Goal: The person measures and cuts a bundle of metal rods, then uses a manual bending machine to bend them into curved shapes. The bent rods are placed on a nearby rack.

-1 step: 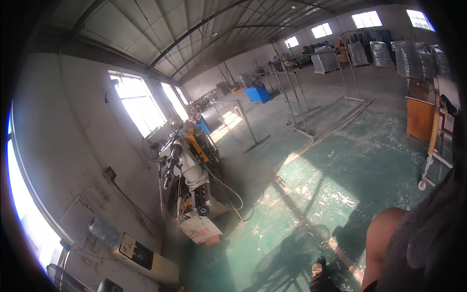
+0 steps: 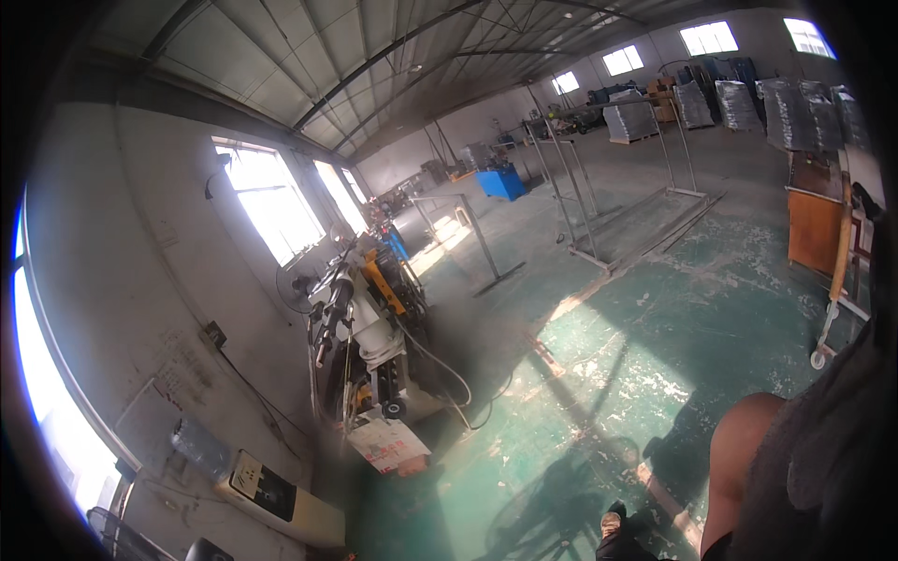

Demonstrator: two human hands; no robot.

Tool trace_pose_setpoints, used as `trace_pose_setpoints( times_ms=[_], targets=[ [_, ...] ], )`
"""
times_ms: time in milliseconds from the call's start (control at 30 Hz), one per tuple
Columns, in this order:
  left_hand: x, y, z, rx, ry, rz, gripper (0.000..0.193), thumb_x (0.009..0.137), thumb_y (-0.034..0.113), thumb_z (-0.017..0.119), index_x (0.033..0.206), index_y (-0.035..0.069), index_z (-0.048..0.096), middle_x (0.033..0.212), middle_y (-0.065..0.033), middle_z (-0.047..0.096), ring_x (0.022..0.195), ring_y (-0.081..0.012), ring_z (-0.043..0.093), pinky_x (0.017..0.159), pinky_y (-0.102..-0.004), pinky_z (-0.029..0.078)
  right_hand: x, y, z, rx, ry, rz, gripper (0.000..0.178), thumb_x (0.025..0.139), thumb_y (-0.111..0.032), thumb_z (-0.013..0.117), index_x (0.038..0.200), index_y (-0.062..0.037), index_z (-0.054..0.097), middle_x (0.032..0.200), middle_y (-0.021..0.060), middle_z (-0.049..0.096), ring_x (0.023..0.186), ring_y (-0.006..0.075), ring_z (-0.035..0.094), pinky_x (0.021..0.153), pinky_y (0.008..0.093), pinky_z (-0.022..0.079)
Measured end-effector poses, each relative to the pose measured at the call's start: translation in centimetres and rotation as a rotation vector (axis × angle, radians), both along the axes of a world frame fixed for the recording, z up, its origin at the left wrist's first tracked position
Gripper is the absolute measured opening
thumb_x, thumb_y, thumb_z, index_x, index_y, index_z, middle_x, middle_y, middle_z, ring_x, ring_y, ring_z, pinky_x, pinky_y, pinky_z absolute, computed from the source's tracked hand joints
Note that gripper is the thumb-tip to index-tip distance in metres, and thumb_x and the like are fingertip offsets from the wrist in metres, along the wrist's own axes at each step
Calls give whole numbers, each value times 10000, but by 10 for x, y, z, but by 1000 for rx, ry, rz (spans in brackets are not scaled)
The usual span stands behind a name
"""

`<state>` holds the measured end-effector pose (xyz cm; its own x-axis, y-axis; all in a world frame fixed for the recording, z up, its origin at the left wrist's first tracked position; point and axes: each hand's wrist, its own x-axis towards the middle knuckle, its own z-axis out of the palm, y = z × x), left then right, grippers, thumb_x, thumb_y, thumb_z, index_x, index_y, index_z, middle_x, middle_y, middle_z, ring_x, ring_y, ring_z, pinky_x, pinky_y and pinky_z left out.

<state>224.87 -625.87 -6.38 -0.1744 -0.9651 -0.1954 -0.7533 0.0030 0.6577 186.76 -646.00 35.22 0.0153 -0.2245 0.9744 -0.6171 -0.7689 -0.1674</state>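
Note:
Neither of my hands shows its fingers in the head view. At the lower right, a rounded patch of bare skin (image 2: pixel 742 449) borders a dark grey fuzzy garment (image 2: pixel 814 439). Which part of the body it is, I cannot tell. A shoe (image 2: pixel 612 525) and a dark trouser leg are at the bottom edge, on a worn green floor (image 2: pixel 655 365). The nearest large thing on the left is a white and yellow machine (image 2: pixel 369 318) with hoses, and a cardboard box (image 2: pixel 388 444) is at its foot.
A water dispenser (image 2: pixel 281 491) is by the left wall. Metal frames (image 2: pixel 580 210) stand on the floor further off, with a blue cabinet (image 2: pixel 500 183) behind. A wooden cabinet (image 2: pixel 812 229) and a wheeled trolley (image 2: pixel 832 309) are at right. Wrapped stacks (image 2: pixel 737 105) line the far wall.
The whole view has shifted slightly, so the room sits a few pixels further right and lower. The bare skin patch is a little further right too.

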Motion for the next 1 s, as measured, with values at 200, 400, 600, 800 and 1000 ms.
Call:
trace_pose_setpoints(
  times_ms=[200,400,600,800,1000],
  targets=[
    [56,-157,31,-38,-140,-23,356,962,309,758,1232,78,780,1151,-207,798,1120,-429,766,981,-512,618,58,-195,30,-224,122,270,236,920,-22,829,1150,-26,776,853,107,759,706,203,719,634,344,569],
    [73,-324,98,-79,-9,296,377,951,302,777,1233,52,789,1193,-237,781,1106,-458,741,962,-516,609,137,-336,59,-444,303,521,224,925,-10,814,1146,-23,775,864,119,762,711,204,719,632,342,570],
    [130,-473,57,17,4,208,276,943,215,765,1162,48,787,1131,-214,789,1076,-446,744,939,-505,606,202,-471,55,-475,338,597,213,931,2,798,1141,-20,774,876,131,765,717,205,718,631,339,570],
    [232,-665,75,-252,62,297,261,921,146,779,1158,36,786,1133,-207,792,1061,-430,761,939,-487,613,253,-615,27,-258,352,363,203,936,14,782,1137,-16,773,888,143,768,722,207,718,630,336,571],
    [351,-866,164,-453,-118,356,250,896,92,784,1135,23,759,1093,-208,760,1061,-419,745,919,-477,611,279,-766,-10,87,289,76,203,935,31,783,1132,-16,787,895,127,792,718,195,741,652,335,587]
  ],
)
